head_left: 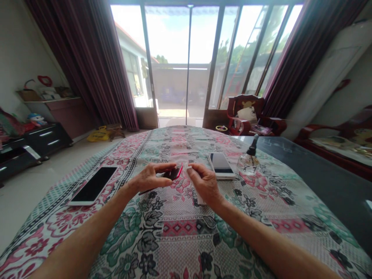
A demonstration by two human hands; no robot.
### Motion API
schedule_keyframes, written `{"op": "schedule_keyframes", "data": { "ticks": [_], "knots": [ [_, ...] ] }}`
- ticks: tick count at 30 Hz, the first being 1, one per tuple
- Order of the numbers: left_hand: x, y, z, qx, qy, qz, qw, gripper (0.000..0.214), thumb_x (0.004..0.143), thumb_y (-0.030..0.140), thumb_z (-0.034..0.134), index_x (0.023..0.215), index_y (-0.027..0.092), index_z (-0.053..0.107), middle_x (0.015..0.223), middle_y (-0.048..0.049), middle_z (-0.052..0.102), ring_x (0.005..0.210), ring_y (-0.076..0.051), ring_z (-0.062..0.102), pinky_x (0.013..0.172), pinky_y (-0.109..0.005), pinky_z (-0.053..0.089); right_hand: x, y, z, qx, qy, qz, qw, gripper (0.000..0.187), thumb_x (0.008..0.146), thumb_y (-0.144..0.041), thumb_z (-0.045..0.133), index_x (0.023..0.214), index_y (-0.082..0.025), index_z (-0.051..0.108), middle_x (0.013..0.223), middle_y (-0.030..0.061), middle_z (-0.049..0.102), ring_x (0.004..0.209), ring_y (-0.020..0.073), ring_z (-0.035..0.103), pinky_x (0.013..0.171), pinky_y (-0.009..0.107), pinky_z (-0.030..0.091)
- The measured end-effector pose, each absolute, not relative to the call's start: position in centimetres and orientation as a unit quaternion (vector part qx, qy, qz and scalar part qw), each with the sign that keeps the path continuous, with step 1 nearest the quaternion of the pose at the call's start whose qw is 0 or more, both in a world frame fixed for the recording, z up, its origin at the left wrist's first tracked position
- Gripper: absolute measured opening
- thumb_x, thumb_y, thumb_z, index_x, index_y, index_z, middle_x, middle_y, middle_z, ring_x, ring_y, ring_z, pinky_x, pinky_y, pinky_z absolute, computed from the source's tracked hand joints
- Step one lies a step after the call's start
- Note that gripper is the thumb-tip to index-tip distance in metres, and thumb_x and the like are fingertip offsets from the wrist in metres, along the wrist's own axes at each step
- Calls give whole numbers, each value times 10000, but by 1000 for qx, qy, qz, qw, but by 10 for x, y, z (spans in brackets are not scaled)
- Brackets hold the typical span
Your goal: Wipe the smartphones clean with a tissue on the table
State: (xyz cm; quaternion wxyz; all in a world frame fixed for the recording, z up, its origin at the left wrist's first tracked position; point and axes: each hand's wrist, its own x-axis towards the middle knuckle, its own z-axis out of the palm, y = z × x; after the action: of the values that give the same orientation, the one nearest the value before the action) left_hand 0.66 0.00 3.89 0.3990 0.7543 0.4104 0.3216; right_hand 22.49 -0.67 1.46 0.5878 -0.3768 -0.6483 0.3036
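Bright daylight from glass doors (171,89) falls on a round table's pink, green and grey floral tablecloth (186,252). Left thumb and fingers clamp a dark, red-edged flat object (175,173) above the cloth — the left hand (147,178) gripping its near side. Fingertips of the right hand (207,184) pinch a small white piece (188,166) just beside it. Farther out lie a white-framed, black-screened tablet (94,186) to the left and — rightward — a white smartphone (221,166) near a clear, black-topped bottle (248,161).

Near tablecloth (186,254) gives room; bottle (248,163) (upright) obstructs right of right hand (205,183).
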Motion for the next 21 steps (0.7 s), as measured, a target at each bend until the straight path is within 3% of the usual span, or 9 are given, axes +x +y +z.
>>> {"op": "schedule_keyframes", "data": {
  "ticks": [21],
  "knots": [
    [11, -4, 42, 758, 425, 316, 381, 610, 671, 276, 696, 1265, 197, 586, 1174, -58, 677, 1067, -232, 622, 1015, -418, 437, 221, -17, 19, -341, -680, 294, 579, 135, 795, -259, 600, 834, -203, 717, 851, 47, 698, 800, 160, 637, 757, 323, 511]
  ]
}}
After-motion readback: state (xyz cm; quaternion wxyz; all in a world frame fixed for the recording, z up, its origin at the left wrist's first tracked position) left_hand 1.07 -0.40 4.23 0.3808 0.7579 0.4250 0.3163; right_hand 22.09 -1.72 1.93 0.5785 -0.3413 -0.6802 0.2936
